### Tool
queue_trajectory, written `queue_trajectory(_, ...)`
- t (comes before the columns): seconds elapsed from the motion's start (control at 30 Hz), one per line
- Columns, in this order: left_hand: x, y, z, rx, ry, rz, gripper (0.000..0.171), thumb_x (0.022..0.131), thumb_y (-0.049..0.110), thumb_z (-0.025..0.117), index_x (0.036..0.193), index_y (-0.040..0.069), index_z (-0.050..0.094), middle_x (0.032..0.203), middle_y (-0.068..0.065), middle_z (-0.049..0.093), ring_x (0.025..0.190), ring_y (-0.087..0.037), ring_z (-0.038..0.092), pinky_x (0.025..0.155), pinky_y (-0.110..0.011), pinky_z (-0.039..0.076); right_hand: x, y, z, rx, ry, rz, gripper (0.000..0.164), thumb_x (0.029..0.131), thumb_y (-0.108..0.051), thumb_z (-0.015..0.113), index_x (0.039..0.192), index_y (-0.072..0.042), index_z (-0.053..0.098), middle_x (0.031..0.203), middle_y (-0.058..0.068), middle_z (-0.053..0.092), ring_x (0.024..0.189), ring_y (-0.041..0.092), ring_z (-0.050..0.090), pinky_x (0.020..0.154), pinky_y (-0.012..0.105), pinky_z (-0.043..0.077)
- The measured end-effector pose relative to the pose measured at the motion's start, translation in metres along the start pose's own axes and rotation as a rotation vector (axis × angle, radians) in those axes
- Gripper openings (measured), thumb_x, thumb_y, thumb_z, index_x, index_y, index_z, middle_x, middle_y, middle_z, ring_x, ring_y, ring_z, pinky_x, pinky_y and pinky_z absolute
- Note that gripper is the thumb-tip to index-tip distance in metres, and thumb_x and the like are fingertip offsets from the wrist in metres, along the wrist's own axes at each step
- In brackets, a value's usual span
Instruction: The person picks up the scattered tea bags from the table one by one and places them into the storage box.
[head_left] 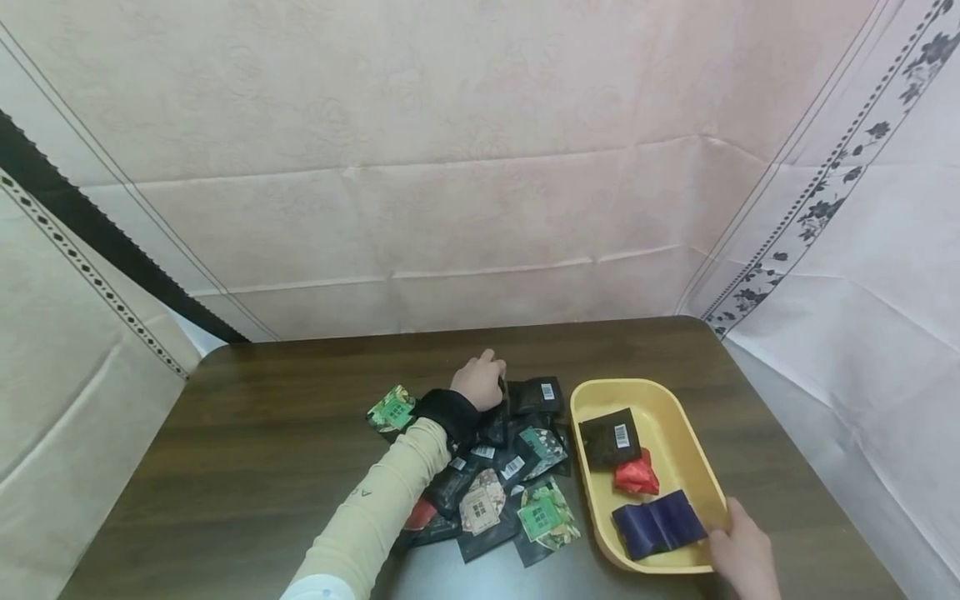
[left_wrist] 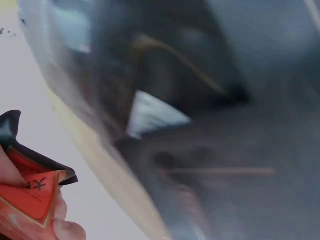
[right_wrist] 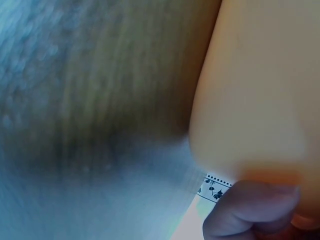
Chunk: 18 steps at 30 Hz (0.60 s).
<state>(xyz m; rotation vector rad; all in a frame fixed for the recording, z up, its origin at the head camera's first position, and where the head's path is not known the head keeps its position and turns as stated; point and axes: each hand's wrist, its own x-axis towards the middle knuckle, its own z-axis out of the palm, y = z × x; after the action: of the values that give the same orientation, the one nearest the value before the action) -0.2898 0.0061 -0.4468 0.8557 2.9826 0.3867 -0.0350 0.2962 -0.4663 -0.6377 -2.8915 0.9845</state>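
Observation:
My left hand (head_left: 478, 382) reaches over the far side of a heap of dark sachets. In the left wrist view it pinches a black sachet with a red label (left_wrist: 32, 195). Around it lie sachets with floral fronts, such as a pink one (head_left: 482, 504), a green one (head_left: 547, 518) and a teal one (head_left: 545, 447). My right hand (head_left: 742, 550) grips the near right corner of a yellow tray (head_left: 686, 442). Inside the tray are a black sachet (head_left: 600, 440), a crumpled red packet (head_left: 637, 475) and a dark blue packet (head_left: 658, 524).
Everything stands on a dark wooden table (head_left: 247, 467). A green-labelled sachet (head_left: 392, 410) lies at the heap's left, beside the left sleeve (head_left: 375, 500). Pale patterned cloth (head_left: 450, 208) hangs behind and at both sides of the table.

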Motion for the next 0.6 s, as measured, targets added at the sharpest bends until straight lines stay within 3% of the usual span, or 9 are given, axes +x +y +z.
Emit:
queue_trajectory(0.13, -0.003, 0.017, -0.015, -0.015, 0.029, 0.051, 0.017, 0.077, 0.007, 0.056, 0.092, 0.012, 0.061, 0.094, -0.003, 0.048, 0.077, -0.018, 0.051, 0.06, -0.029, 0.045, 0.001, -0.002, 0.0, 0.004, 0.018, -0.001, 0.035, 0.08, -0.002, 0.041, 0.113, 0.012, 0.041, 0.096, 0.036, 0.053, 0.08, 0.044, 0.053, 0.067, 0.052, 0.042)
queue_trajectory(0.3, -0.006, 0.047, -0.028, -0.027, 0.058, 0.177, 0.021, 0.076, 0.004, 0.055, 0.094, 0.013, 0.061, 0.093, -0.001, 0.046, 0.079, -0.016, 0.049, 0.059, -0.026, 0.043, 0.002, -0.004, -0.001, 0.003, 0.026, -0.006, 0.035, 0.08, -0.001, 0.041, 0.113, 0.013, 0.041, 0.096, 0.036, 0.053, 0.079, 0.042, 0.053, 0.067, 0.052, 0.042)
queue_trajectory(0.6, -0.013, 0.112, -0.022, -0.006, 0.058, 0.38, 0.021, 0.074, 0.006, 0.058, 0.091, 0.017, 0.061, 0.093, 0.002, 0.046, 0.075, -0.012, 0.048, 0.052, -0.018, 0.037, -0.002, -0.003, -0.001, 0.012, 0.013, 0.011, 0.039, 0.08, -0.001, 0.04, 0.116, 0.013, 0.039, 0.101, 0.039, 0.051, 0.082, 0.046, 0.052, 0.069, 0.054, 0.042)
